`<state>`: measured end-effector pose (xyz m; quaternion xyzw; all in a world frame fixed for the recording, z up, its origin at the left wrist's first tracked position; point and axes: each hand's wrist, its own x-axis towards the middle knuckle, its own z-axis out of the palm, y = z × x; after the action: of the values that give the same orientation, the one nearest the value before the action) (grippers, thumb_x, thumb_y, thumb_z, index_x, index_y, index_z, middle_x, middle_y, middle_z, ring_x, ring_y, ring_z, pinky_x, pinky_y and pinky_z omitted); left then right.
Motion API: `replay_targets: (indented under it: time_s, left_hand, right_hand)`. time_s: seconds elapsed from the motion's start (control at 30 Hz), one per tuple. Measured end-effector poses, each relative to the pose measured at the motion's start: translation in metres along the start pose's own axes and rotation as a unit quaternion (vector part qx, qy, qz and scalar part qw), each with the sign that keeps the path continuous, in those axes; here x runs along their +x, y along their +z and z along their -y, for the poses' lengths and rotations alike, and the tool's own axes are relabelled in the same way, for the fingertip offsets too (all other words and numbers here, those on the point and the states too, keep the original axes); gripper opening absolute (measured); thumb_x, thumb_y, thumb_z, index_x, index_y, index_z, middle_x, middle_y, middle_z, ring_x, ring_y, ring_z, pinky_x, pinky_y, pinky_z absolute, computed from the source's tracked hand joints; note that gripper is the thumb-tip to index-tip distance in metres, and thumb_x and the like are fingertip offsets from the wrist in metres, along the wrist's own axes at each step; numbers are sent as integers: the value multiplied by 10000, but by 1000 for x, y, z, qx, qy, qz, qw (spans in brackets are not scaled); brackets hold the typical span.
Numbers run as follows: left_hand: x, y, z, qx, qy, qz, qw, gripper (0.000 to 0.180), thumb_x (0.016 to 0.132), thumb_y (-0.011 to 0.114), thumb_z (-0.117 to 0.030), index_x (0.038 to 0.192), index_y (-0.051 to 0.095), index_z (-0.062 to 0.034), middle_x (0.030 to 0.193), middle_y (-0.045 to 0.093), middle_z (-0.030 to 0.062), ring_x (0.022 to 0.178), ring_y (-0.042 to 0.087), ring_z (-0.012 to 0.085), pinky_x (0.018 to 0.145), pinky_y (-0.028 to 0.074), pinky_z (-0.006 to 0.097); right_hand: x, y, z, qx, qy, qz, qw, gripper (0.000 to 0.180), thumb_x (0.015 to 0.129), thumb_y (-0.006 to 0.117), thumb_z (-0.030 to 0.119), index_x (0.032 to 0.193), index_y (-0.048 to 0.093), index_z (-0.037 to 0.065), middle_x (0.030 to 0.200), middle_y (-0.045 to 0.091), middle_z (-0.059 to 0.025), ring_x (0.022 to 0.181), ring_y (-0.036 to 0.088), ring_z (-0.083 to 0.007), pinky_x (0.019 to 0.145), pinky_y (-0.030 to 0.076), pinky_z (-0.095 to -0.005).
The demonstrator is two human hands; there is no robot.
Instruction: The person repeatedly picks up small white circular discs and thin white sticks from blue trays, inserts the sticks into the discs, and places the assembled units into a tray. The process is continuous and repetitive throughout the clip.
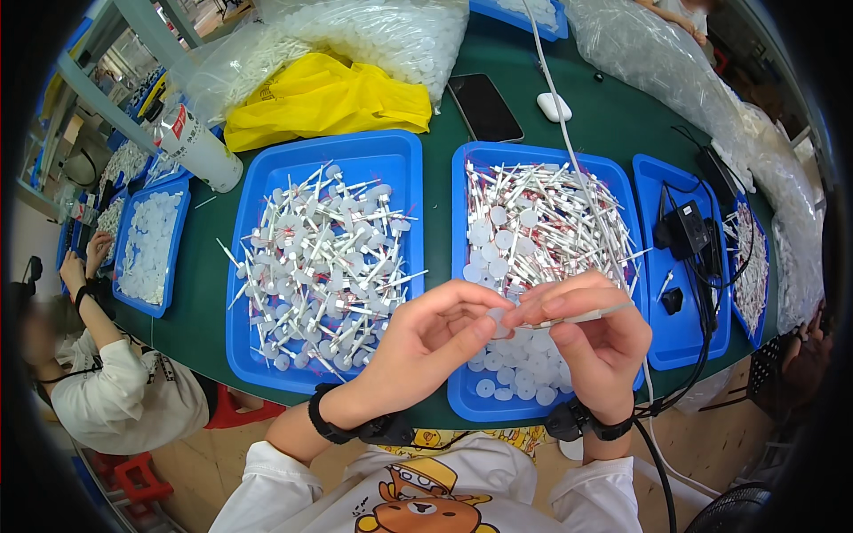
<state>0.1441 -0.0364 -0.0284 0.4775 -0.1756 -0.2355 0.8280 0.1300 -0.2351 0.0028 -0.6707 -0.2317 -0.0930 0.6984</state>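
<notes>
Above the right-hand blue tray (468, 404), my hands meet, fingertips close together. My left hand (426, 338) pinches a small translucent disc (499, 322) between thumb and fingers. In my right hand (600, 342) a thin white stick (588, 316) is gripped, its inner end near the disc; whether it passes through the disc is hidden by my fingers. The tray below holds a heap of loose white sticks (569, 213) with red threads and many loose discs (524, 373). Beside it, another blue tray (407, 160) is filled with sticks that carry discs (324, 258).
Behind the trays lie a yellow bag (329, 102), a clear bag of parts (382, 44), a phone (484, 107) and a white earbud case (554, 107). A white cup (200, 151) stands left. A white cable (569, 133) hangs across the right tray. A tray with adapters (684, 231) sits right.
</notes>
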Motion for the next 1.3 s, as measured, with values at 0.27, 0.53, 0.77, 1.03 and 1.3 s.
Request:
replay_targets:
  time_s: [0.27,0.53,0.77,1.03,1.3]
  left_hand:
    - [-1,4,0,9,18,-3,1000,293,931,608,17,1219,564,45,1176,616,113,1079,600,165,939,482,307]
    - [-1,0,3,-2,71,-24,997,348,864,677,67,1200,588,44,1171,621,126,1064,599,168,911,491,318]
    - [-2,2,3,122,200,-63,970,355,754,754,112,1089,667,33,1143,642,166,1034,638,216,867,520,318]
    - [-2,3,1,243,220,-97,940,346,716,784,99,1041,698,20,1060,689,141,997,659,212,845,533,302]
    - [-1,2,1,271,210,-87,935,312,724,783,81,1019,713,8,1031,700,143,960,678,216,814,548,302]
  right_hand:
    - [10,-3,4,-126,-50,33,990,216,770,735,-68,975,711,-5,971,682,-133,877,658,-215,729,529,-304]
    - [5,1,8,-125,23,7,992,236,729,775,-56,955,740,5,913,699,-107,815,673,-196,693,527,-284]
    - [4,0,9,-160,23,27,986,219,738,770,-53,948,738,2,895,710,-103,763,677,-192,656,529,-281]
    - [5,2,9,-241,-6,31,970,178,761,762,-29,933,723,-11,853,703,-111,699,668,-191,593,510,-273]
    - [1,2,10,-148,120,31,981,107,816,721,-18,923,718,-17,819,703,-111,649,673,-158,576,516,-255]
